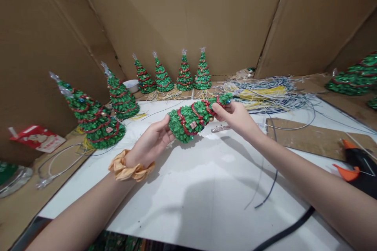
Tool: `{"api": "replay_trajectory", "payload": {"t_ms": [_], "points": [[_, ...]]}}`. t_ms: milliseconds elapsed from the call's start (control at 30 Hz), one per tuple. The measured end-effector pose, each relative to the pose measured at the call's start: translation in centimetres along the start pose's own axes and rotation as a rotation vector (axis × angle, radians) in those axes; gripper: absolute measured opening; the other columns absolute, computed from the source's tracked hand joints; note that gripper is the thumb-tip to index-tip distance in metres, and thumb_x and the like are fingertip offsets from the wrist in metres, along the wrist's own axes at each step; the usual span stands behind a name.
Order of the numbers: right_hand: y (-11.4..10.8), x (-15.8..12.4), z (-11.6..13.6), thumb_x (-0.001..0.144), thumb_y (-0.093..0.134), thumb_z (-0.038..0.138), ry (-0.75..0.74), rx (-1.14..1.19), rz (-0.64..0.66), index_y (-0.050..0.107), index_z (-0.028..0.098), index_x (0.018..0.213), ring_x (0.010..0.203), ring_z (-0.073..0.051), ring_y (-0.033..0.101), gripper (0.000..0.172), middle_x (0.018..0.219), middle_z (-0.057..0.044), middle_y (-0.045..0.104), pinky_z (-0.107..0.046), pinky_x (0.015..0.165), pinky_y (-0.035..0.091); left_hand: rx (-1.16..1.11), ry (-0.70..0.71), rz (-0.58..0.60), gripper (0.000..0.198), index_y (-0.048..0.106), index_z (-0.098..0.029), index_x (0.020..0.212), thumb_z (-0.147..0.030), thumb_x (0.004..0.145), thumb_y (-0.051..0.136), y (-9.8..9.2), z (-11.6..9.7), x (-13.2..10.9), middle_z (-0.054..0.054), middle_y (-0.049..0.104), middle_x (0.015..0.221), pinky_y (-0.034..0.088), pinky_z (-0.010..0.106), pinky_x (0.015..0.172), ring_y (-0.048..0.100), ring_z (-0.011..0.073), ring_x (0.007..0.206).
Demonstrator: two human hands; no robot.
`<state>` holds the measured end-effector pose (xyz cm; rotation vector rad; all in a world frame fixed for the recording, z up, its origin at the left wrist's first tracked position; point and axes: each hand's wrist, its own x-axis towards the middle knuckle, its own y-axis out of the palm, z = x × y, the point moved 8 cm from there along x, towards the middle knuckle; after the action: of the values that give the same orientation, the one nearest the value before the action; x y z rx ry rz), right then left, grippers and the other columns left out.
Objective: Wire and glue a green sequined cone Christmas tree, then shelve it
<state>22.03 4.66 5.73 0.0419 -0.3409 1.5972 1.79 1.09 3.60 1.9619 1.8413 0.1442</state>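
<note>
Bare forearms, no sleeves, ruffled mustard-yellow scrunchie [131, 168] around left wrist

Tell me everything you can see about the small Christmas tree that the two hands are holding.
The small Christmas tree is a cone of shiny green foil-like pieces, wound with red garland and dotted with small ornaments. It lies nearly horizontal above the white table, tip pointing right and slightly up. The left hand cups its wide base; the right hand pinches it near the tip.

Left hand [151, 139] cupping base of small green tree [194, 117] held sideways, right hand [235, 117] pinching its tip, six finished trees [163, 73] behind, white table [191, 188]
</note>
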Motion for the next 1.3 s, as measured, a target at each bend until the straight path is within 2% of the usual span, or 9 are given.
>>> {"api": "replay_trajectory", "payload": {"t_ms": [133, 267, 400, 533, 667, 833, 1100, 1200, 1300], "points": [[-1.1, 0.4, 0.0, 0.068, 0.052, 0.067, -0.146, -0.205, -0.130, 0.061, 0.015, 0.081, 0.098, -0.026, 0.056, 0.054, 0.103, -0.014, 0.059, -0.040, 0.088, 0.043, -0.044, 0.001, -0.036, 0.027, 0.061, -0.011, 0.102, -0.022, 0.090, 0.039, -0.6, -0.2, 0.5, 0.011, 0.062, 0.109, 0.051, 0.033, 0.088, 0.061, 0.0201, 0.096], [-1.6, 1.0, -1.1, 0.072, 0.048, 0.065, -0.077, -0.091, -0.165, 0.042, 0.014, 0.124, 0.111, -0.026, 0.052, 0.072, 0.132, -0.020, 0.042, -0.040, 0.092, 0.041, -0.032, 0.073, -0.103, 0.026, 0.063, -0.011, 0.097, -0.019, 0.089, 0.040, -1.0, -1.6, 0.2, 0.010, 0.065, 0.103, 0.052, 0.029, 0.085, 0.063, 0.0182, 0.091], [-3.1, 1.7, -2.0, 0.076, 0.046, 0.061, 0.021, 0.083, -0.300, 0.028, 0.014, 0.133, 0.107, -0.022, 0.055, 0.076, 0.122, -0.018, 0.053, -0.038, 0.090, 0.042, 0.020, 0.124, -0.165, 0.022, 0.066, -0.012, 0.093, -0.018, 0.087, 0.046, -1.7, -2.7, -0.8, 0.010, 0.068, 0.095, 0.053, 0.028, 0.083, 0.064, 0.0193, 0.088], [-5.8, 2.1, -0.9, 0.074, 0.052, 0.055, -0.017, 0.130, -0.451, 0.045, 0.014, 0.119, 0.106, -0.022, 0.055, 0.061, 0.120, -0.017, 0.054, -0.037, 0.085, 0.045, 0.055, 0.115, -0.140, 0.018, 0.066, -0.012, 0.095, -0.018, 0.081, 0.056, -2.1, -2.5, -1.1, 0.010, 0.068, 0.094, 0.054, 0.026, 0.079, 0.064, 0.0208, 0.090], [-7.7, 1.9, 2.2, 0.075, 0.054, 0.051, -0.111, 0.091, -0.444, 0.061, 0.015, 0.085, 0.084, -0.019, 0.060, 0.038, 0.089, -0.009, 0.065, -0.034, 0.078, 0.047, 0.090, 0.086, -0.050, 0.019, 0.067, -0.013, 0.095, -0.021, 0.078, 0.061, -1.8, -2.0, -1.0, 0.010, 0.067, 0.099, 0.054, 0.025, 0.076, 0.062, 0.0215, 0.094], [-10.4, 1.0, 6.9, 0.078, 0.052, 0.047, -0.240, -0.084, -0.465, 0.062, 0.016, 0.063, 0.069, -0.015, 0.059, 0.036, 0.069, -0.004, 0.065, -0.030, 0.074, 0.045, 0.148, 0.090, -0.033, 0.020, 0.067, -0.015, 0.093, -0.025, 0.076, 0.063, -1.6, -2.1, -1.0, 0.008, 0.065, 0.105, 0.053, 0.025, 0.073, 0.059, 0.0234, 0.101], [-17.5, -0.3, 9.6, 0.075, 0.058, 0.039, -0.291, -0.076, -0.625, 0.058, 0.015, 0.097, 0.069, -0.013, 0.062, 0.033, 0.075, -0.003, 0.067, -0.030, 0.073, 0.047, 0.251, -0.010, -0.063, 0.019, 0.066, -0.036, 0.083, -0.033, 0.066, 0.072, -1.1, -2.2, -0.4, -0.015, 0.062, 0.108, 0.053, 0.021, 0.080, 0.051, 0.0186, 0.113], [-17.5, -0.2, 9.6, 0.077, 0.055, 0.039, -0.256, -0.166, -0.553, 0.058, 0.013, 0.097, 0.071, -0.013, 0.062, 0.033, 0.074, -0.005, 0.067, -0.030, 0.073, 0.047, 0.274, -0.016, -0.091, 0.026, 0.065, -0.038, 0.085, -0.037, 0.061, 0.076, -1.9, -1.7, 0.0, -0.016, 0.062, 0.108, 0.052, 0.018, 0.082, 0.049, 0.0170, 0.115], [-15.3, 1.0, 8.2, 0.080, 0.051, 0.036, -0.179, -0.358, -0.334, 0.061, 0.012, 0.092, 0.074, -0.015, 0.062, 0.029, 0.078, -0.007, 0.067, -0.029, 0.071, 0.047, 0.218, 0.018, -0.235, 0.049, 0.065, -0.030, 0.087, -0.046, 0.044, 0.082, -3.7, -1.4, 0.7, -0.008, 0.065, 0.106, 0.053, 0.012, 0.073, 0.052, 0.0181, 0.111]]}}
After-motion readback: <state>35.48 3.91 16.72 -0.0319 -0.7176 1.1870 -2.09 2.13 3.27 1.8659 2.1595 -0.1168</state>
